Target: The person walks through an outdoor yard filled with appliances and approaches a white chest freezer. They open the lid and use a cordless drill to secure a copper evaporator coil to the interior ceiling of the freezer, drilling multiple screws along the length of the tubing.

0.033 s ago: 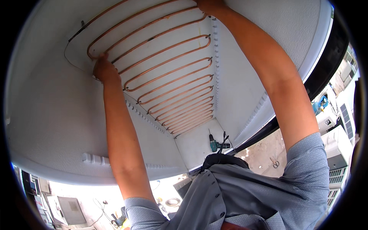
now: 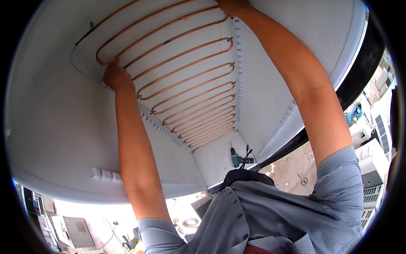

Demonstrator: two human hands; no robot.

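Observation:
A copper tube coil (image 2: 186,70) snakes back and forth in long loops across the white back wall inside a refrigerator cabinet. My left hand (image 2: 118,77) is closed on the tube at a left-hand bend, high up in the coil. At the right end of the upper runs, my right hand (image 2: 234,7) grips the tube; the picture's top edge cuts off part of it, and its fingertips are dark. Small dark clips (image 2: 231,64) hold the bends against the wall. A thin wire (image 2: 76,63) hangs from the tube's dark end, left of my left hand.
A teal cordless drill (image 2: 237,159) lies on the cabinet floor. Ribbed shelf rails (image 2: 239,67) run along the side walls. Outside, scissors (image 2: 303,179) lie on the ground at right, near white appliance units (image 2: 372,163). A coil of tubing (image 2: 190,222) and a grey-white panel (image 2: 78,232) sit lower left.

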